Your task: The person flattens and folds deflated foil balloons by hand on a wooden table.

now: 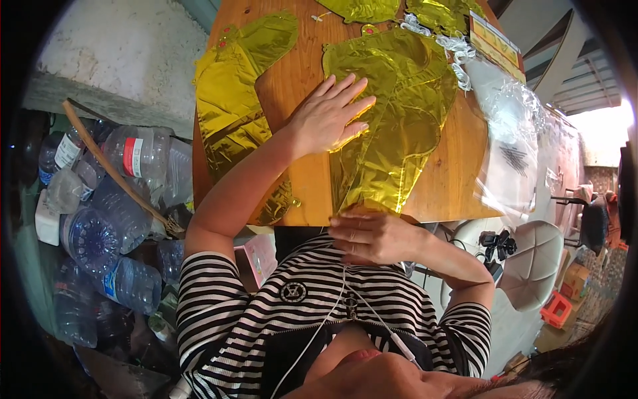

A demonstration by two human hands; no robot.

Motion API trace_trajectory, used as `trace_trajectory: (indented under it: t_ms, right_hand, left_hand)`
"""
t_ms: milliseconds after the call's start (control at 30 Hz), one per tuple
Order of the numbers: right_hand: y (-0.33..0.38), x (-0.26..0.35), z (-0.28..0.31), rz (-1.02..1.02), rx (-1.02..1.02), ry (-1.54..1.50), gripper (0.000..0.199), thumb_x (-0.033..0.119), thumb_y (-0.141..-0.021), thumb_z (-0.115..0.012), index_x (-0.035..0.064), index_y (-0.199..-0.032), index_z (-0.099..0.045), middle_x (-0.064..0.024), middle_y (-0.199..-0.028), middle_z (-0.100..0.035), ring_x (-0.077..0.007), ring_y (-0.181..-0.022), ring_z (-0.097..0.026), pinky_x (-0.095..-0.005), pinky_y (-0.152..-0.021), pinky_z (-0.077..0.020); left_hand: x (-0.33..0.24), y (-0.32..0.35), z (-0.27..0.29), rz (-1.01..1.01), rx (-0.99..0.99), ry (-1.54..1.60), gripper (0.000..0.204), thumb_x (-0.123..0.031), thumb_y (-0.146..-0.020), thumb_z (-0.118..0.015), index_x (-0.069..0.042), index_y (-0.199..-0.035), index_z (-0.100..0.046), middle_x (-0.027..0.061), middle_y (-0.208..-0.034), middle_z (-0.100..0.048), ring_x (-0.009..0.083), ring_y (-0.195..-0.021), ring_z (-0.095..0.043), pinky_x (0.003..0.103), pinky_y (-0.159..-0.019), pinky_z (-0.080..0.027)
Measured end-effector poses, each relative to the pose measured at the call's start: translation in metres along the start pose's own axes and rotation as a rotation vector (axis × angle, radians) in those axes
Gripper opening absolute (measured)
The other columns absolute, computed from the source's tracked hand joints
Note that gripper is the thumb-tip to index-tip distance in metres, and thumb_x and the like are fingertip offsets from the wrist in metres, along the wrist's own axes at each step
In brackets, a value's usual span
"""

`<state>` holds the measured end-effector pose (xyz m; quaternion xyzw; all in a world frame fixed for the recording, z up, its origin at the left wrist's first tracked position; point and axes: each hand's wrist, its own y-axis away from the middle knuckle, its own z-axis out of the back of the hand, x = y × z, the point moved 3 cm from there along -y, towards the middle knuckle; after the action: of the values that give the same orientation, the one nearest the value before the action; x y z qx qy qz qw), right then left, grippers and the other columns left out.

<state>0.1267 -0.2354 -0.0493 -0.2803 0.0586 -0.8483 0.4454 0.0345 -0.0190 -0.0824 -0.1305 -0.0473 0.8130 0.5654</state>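
Observation:
A flat, uninflated gold foil balloon (405,126) lies across the middle of the wooden table (458,156), its narrower end at the near edge. My left hand (327,121) rests palm down on its left border, fingers spread. At the table's near edge, my right hand (373,236) has its fingers closed at the balloon's bottom end; the fingertips are partly hidden. To the left lies another gold foil balloon (229,96), creased, with small red marks near its top. More gold foil (359,8) is at the far edge.
White string (458,60) lies in loops at the far right, beside a yellow printed packet (497,43) and clear plastic bags (508,126). Several empty plastic bottles (93,239) and a wooden stick (109,163) are heaped left of the table. A pale chair (531,266) stands to the right.

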Motion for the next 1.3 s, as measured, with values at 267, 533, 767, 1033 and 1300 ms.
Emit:
trace_trajectory:
  t_ms: [267, 533, 767, 1033, 1300]
  right_hand:
    - [0.016, -0.058, 0.075, -0.786, -0.494, 0.112, 0.019, 0.014, -0.093, -0.069, 0.0023, -0.108, -0.073, -0.0181, -0.112, -0.071, -0.0365, -0.102, -0.069, -0.0426, -0.088, -0.0554]
    - [0.089, -0.155, 0.100, -1.212, -0.769, -0.171, 0.040, 0.024, -0.097, -0.069, -0.0057, -0.124, -0.066, -0.0143, -0.107, -0.074, -0.0221, -0.096, -0.070, -0.0336, -0.084, -0.0549]
    - [0.084, -0.197, 0.130, -1.453, -0.845, -0.485, 0.032, 0.027, -0.097, -0.070, -0.0009, -0.112, -0.071, -0.0065, -0.090, -0.071, -0.0117, -0.075, -0.064, -0.0253, -0.067, -0.0501]
    - [0.068, -0.201, 0.129, -1.347, -0.653, -0.337, 0.029, 0.032, -0.092, -0.078, 0.0078, -0.082, -0.066, 0.0014, -0.067, -0.060, -0.0083, -0.057, -0.052, -0.0257, -0.053, -0.0401]
    - [0.096, -0.201, 0.114, -1.345, -0.973, -0.457, 0.022, 0.026, -0.094, -0.078, 0.0076, -0.090, -0.065, 0.0021, -0.075, -0.063, -0.0070, -0.062, -0.056, -0.0241, -0.055, -0.0434]
  left_hand:
    - [-0.002, 0.000, 0.002, -0.023, -0.042, -0.004, 0.055, -0.046, -0.106, -0.048, -0.015, -0.151, -0.049, 0.0135, -0.163, -0.037, 0.0322, -0.152, -0.030, 0.051, -0.125, -0.020]
    - [-0.001, 0.001, 0.002, -0.005, -0.019, 0.034, 0.055, -0.045, -0.106, -0.047, -0.015, -0.153, -0.048, 0.0134, -0.164, -0.035, 0.0312, -0.154, -0.027, 0.050, -0.126, -0.018]
    - [-0.001, -0.001, 0.000, -0.008, -0.029, 0.055, 0.055, -0.045, -0.106, -0.048, -0.015, -0.153, -0.048, 0.0140, -0.164, -0.035, 0.0326, -0.154, -0.028, 0.051, -0.126, -0.018]
    - [0.001, 0.001, -0.001, -0.005, -0.042, 0.047, 0.056, -0.046, -0.107, -0.047, -0.015, -0.153, -0.047, 0.0144, -0.163, -0.035, 0.0326, -0.154, -0.027, 0.051, -0.126, -0.018]
    - [0.000, 0.000, -0.001, -0.015, -0.029, 0.034, 0.057, -0.047, -0.107, -0.045, -0.015, -0.153, -0.046, 0.0145, -0.164, -0.035, 0.0321, -0.154, -0.026, 0.050, -0.127, -0.017]
